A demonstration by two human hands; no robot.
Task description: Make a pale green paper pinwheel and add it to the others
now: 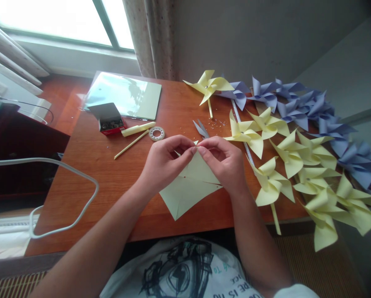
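Only the head view here, looking down at a wooden desk [117,174]. Both hands meet over a pale yellow paper square [188,188] that lies flat near the front edge of the desk, just in front of the person. The left hand [163,163] has its grip narrow, thumb and fingertips pinched on the top corner of the paper. The right hand [224,163] does the same from the other side, its fingers pinched shut on that same folded-up corner, so the 2 hands touch at the fingertips. The sheet has cuts running in from its corners.

Just behind the hands sit grey scissors [200,128], partly hidden by the fingers. To the left there's a small roll of tape [156,133], a thin yellow stick [131,144], a rolled yellow paper tube [138,128] and an open red box of pins [109,120] in front of a glossy paper stack [126,93]. Along the right side of the desk lie finished yellow pinwheels [285,161], with purple pinwheels [303,105] in a row behind them, some overhanging the edge. A white cable [80,178] loops at the left.
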